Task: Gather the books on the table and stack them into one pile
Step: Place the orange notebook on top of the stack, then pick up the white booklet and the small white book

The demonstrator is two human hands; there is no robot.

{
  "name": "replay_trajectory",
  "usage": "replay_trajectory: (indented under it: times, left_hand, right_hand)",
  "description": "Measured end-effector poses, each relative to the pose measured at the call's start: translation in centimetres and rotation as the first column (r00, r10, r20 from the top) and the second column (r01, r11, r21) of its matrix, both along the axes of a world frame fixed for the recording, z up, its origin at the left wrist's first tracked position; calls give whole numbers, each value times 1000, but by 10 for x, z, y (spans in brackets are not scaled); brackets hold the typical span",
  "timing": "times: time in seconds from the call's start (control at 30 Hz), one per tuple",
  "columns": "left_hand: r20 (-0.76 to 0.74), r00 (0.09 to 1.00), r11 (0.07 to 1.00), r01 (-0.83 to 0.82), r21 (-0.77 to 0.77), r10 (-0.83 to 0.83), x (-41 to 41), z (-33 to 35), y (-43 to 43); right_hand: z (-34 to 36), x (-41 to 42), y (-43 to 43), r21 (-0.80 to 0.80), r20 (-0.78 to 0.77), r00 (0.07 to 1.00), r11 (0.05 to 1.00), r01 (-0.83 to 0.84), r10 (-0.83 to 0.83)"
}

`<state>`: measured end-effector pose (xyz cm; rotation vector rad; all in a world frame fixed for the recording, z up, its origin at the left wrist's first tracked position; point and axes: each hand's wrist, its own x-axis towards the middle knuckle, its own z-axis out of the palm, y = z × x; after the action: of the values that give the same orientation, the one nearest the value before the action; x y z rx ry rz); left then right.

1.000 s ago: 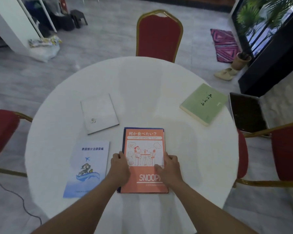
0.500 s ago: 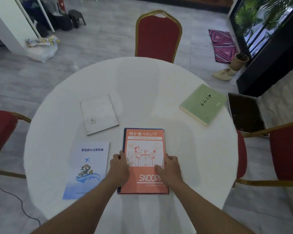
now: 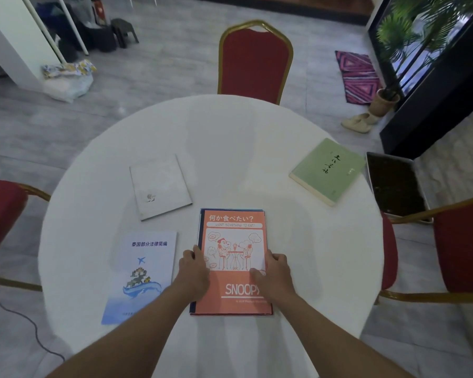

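An orange Snoopy book [image 3: 232,241] lies near the front of the round white table [image 3: 230,137], on top of a dark blue book whose edges show at its left and top. My left hand [image 3: 193,271] grips the pile's left edge and my right hand [image 3: 275,274] grips its right edge. A light blue book with an airplane picture [image 3: 145,268] lies left of the pile. A grey-white book [image 3: 160,185] lies behind that one. A green book [image 3: 328,170] rests at the table's right rim.
Red chairs with gold frames stand at the far side [image 3: 254,58], left [image 3: 0,214] and right [image 3: 459,246] of the table. A dark tray [image 3: 393,184] sits on the floor by the right rim. A cable [image 3: 25,323] runs on the floor at left.
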<state>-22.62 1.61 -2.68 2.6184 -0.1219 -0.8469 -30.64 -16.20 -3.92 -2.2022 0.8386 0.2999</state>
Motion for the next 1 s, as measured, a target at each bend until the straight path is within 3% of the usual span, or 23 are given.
replay_trajectory:
  times: [0.37,0.5,0.73,0.9,1.0]
  left_hand:
    - [9,999,999,45,-21,-45,7,6,6]
    - [99,995,999,33,-39,-29,13,13,26]
    - [220,973,989,-94,118,66,33,18,94]
    - [197,939,938,-313,148,282,23,13,130]
    - [202,922,916,-366,166,331,18,1,144]
  right_hand:
    - [1,4,-1,-5,-43,999,1000,-8,8]
    - [13,17,0,-137,-17,1000,991,2,-5]
    - [36,72,22,-224,65,985,964,-144,162]
    - [37,130,60,-174,91,951,945,-277,296]
    - [36,164,84,-131,106,927,929,-347,361]
